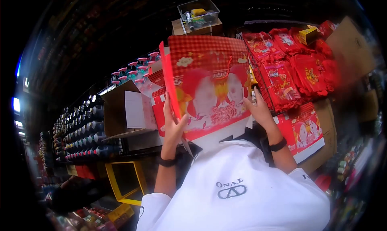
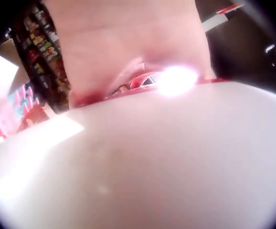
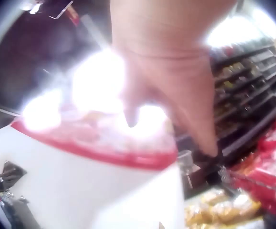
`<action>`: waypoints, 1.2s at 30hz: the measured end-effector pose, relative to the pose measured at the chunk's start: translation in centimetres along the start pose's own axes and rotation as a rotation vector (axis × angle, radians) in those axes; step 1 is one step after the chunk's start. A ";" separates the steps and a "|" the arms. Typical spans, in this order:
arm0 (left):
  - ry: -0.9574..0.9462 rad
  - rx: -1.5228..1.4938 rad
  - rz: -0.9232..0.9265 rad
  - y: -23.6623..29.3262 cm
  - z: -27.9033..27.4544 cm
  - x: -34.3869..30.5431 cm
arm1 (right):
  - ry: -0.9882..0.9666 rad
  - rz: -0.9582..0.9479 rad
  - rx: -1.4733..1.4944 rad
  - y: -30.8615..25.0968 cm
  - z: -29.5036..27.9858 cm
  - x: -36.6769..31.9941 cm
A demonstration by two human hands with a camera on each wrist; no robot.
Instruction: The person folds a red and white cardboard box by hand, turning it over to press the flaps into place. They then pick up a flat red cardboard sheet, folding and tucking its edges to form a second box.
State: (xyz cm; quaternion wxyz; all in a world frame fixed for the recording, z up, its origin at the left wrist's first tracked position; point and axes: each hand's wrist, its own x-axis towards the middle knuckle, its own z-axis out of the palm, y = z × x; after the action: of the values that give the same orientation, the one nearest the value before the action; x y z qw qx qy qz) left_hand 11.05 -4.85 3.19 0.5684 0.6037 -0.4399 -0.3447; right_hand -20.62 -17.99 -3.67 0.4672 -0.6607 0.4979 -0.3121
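A red gift box [image 1: 213, 86] of printed card, with a checked top, two cartoon figures and white flaps at its lower end, stands upright before the chest. At its left edge my left hand [image 1: 174, 124] grips it, thumb on the near side, fingers along the outer side. My right hand [image 1: 260, 109] is at the box's right edge, fingers stretched upward, thumb tip at the printed face. In the left wrist view the box's white underside [image 2: 142, 157] fills the lower part and hides the fingertips. Glare covers part of the right thumb [image 3: 133, 105] in the right wrist view.
Red packaged bags [image 1: 282, 78] lie in a wire rack at right, above another red printed box [image 1: 305, 128]. An open brown carton [image 1: 121, 96] and rows of dark bottles [image 1: 86, 126] stand at left. Behind is a clear bin [image 1: 213, 9] on a carton.
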 end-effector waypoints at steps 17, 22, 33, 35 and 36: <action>-0.211 0.327 0.377 0.7 8.8 1.0 | 0.064 -0.028 0.454 -9.1 0.6 -4.9; -0.238 -0.021 0.075 1.4 10.6 0.7 | 0.050 -0.034 0.516 -8.1 1.7 -5.7; -0.460 0.764 0.570 5.5 10.5 -3.0 | 0.258 0.074 1.092 -8.8 0.9 -4.1; -0.464 0.875 0.627 6.6 11.4 -3.9 | 0.251 0.115 1.117 -9.1 1.6 -4.0; -0.450 0.930 0.649 6.8 11.7 -4.1 | 0.243 0.133 1.130 -9.2 1.7 -3.9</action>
State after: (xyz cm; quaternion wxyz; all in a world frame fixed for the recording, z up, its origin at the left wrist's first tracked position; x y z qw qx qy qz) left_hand -2.12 -5.31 8.22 0.2144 0.5363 -0.8151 -0.0449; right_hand -16.95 -13.09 4.43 0.7053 -0.2356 0.3445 -0.5730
